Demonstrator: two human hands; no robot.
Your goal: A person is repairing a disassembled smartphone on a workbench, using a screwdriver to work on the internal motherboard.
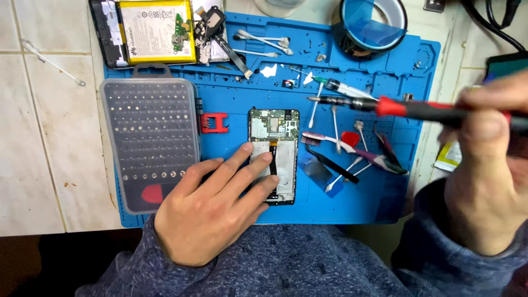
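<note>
Far left on the desk (49, 137): white tile w/ a stray cotton swab (52, 63). Next, on the blue repair mat (231, 93), a clear bit case (149, 144) lies flat; above it a yellow phone battery (157, 30) in its back shell. My left hand (212, 206) lies palm-down and open, fingers spread, gripping nothing, fingertips pressing on the lower half of the opened phone (273, 157), which sits mid-mat w/ its board exposed. Right of the phone: swabs, a toothbrush (330, 142), a syringe (341, 86), tape roll (371, 22) at top. My right hand (484, 165) is closed round the red-and-black screwdriver (407, 107), raised, tip pointing left, above and apart from the phone.
</note>
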